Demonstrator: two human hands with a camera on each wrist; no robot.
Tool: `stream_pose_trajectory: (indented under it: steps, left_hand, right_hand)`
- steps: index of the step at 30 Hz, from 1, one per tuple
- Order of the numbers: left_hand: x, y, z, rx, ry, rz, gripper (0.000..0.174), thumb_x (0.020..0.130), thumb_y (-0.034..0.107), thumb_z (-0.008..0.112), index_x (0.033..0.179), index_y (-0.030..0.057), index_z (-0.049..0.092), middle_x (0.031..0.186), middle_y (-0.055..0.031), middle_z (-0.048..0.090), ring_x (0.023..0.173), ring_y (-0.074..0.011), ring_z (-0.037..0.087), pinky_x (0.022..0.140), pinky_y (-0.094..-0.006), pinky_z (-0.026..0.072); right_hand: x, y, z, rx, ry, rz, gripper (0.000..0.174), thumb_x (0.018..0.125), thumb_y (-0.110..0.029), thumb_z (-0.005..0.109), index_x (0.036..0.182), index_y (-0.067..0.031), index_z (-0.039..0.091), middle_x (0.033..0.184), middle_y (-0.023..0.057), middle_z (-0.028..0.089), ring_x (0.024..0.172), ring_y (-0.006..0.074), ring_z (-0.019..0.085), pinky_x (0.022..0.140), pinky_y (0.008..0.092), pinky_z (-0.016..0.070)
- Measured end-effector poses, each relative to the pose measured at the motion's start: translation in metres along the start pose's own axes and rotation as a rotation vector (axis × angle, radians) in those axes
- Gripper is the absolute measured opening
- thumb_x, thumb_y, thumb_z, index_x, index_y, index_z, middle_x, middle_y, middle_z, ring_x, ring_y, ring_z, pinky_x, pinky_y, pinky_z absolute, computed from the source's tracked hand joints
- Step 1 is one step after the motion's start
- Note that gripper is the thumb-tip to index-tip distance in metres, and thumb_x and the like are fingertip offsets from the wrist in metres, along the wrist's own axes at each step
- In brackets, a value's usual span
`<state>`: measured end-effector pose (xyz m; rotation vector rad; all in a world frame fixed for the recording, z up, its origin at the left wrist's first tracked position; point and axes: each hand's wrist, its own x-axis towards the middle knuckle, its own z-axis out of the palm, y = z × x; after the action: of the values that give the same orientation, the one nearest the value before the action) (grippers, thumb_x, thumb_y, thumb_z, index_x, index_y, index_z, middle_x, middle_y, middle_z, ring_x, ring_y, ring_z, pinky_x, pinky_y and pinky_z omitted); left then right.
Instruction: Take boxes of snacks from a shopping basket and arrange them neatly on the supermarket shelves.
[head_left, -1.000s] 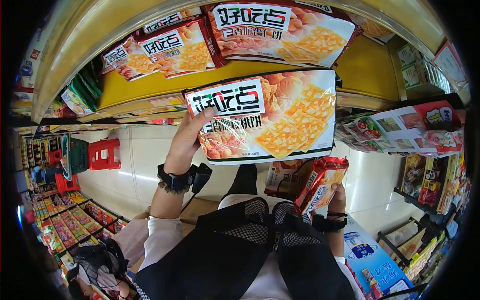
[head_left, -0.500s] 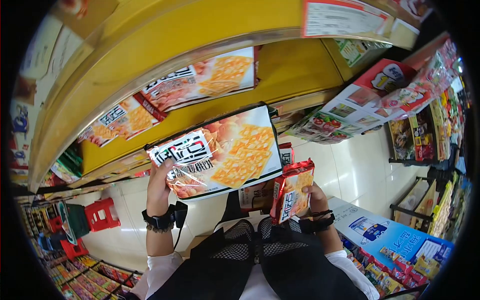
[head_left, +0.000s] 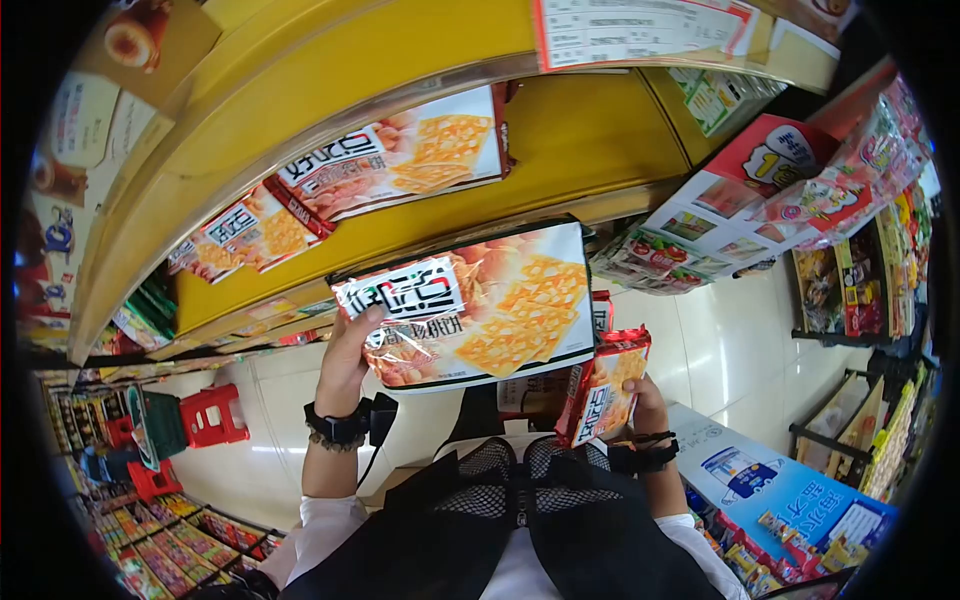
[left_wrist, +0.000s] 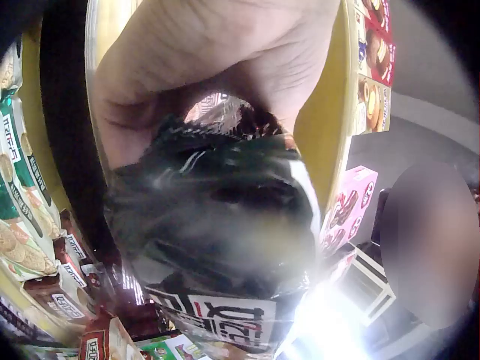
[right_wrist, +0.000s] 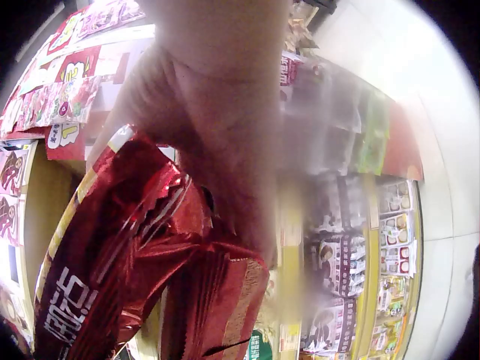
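Observation:
My left hand (head_left: 347,352) grips the left end of a large biscuit pack (head_left: 520,310), thumb on its printed front with crackers and walnuts. The pack is level in front of the shelf edge. In the left wrist view, the hand (left_wrist: 217,52) closes round the crimped end of the dark-sided pack (left_wrist: 217,210). Lower and to the right, my right hand (head_left: 648,402) holds a smaller red biscuit pack (head_left: 612,385) tilted, thumb on its front. In the right wrist view, red wrappers (right_wrist: 150,247) bunch below the hand (right_wrist: 202,97). A brown pack (head_left: 530,395) shows partly behind them.
Similar biscuit packs (head_left: 400,150) lie on the yellow shelf (head_left: 580,130) ahead, below an upper shelf edge with a price label (head_left: 640,30). A promotional display (head_left: 740,190) hangs right. A blue display box (head_left: 750,470) stands lower right, and red and green baskets (head_left: 215,415) at left.
The head view has turned, bringing the upper shelf edge and price label into sight. The large pack now sits lower and further left in view. Both hands keep their hold.

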<state>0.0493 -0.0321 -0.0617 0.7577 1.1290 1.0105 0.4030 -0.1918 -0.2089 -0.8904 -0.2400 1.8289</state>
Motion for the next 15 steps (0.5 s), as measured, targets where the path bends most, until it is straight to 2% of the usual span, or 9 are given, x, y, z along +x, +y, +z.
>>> stream_pose_trajectory:
  steps: [6, 7, 9, 15]
  left_hand:
    - [-0.004, -0.004, 0.007, -0.063, -0.007, 0.006, 0.053, 0.078, 0.014, 0.06, 0.122, -0.0002, 0.035, 0.111, -0.0086, 0.051, 0.099, -0.0155, 0.051, 0.085, -0.0277, 0.0408]
    - [-0.007, -0.005, 0.004, -0.087, -0.017, 0.015, 0.053, 0.078, 0.014, 0.06, 0.122, 0.0001, 0.034, 0.111, -0.0085, 0.051, 0.099, -0.0151, 0.051, 0.085, -0.0275, 0.0408]
    - [-0.007, -0.002, 0.001, -0.069, -0.021, 0.008, 0.051, 0.079, 0.014, 0.059, 0.122, 0.0003, 0.035, 0.11, -0.0084, 0.052, 0.1, -0.0149, 0.051, 0.085, -0.0275, 0.0409]
    - [-0.011, -0.005, 0.011, -0.057, -0.024, 0.026, 0.049, 0.078, 0.014, 0.059, 0.121, 0.0, 0.037, 0.11, -0.0091, 0.053, 0.099, -0.0148, 0.052, 0.085, -0.0277, 0.0407]
  right_hand:
    - [-0.008, -0.008, 0.011, -0.026, 0.032, 0.01, 0.058, 0.065, -0.022, 0.063, 0.113, 0.0038, 0.045, 0.099, 0.0142, 0.059, 0.084, 0.0244, 0.06, 0.073, 0.0335, 0.0507]
    - [-0.008, -0.006, 0.007, -0.039, 0.022, 0.029, 0.058, 0.065, -0.022, 0.063, 0.113, 0.0038, 0.045, 0.099, 0.0142, 0.059, 0.084, 0.0244, 0.06, 0.073, 0.0335, 0.0507]
    - [-0.008, -0.003, 0.006, -0.007, 0.041, 0.019, 0.056, 0.063, -0.013, 0.059, 0.114, 0.004, 0.042, 0.101, 0.0157, 0.057, 0.087, 0.0251, 0.06, 0.075, 0.0333, 0.0497]
    - [-0.016, -0.011, 0.003, -0.044, 0.075, 0.033, 0.056, 0.063, -0.017, 0.06, 0.112, 0.0041, 0.043, 0.1, 0.0147, 0.058, 0.087, 0.0234, 0.06, 0.077, 0.0319, 0.0485]
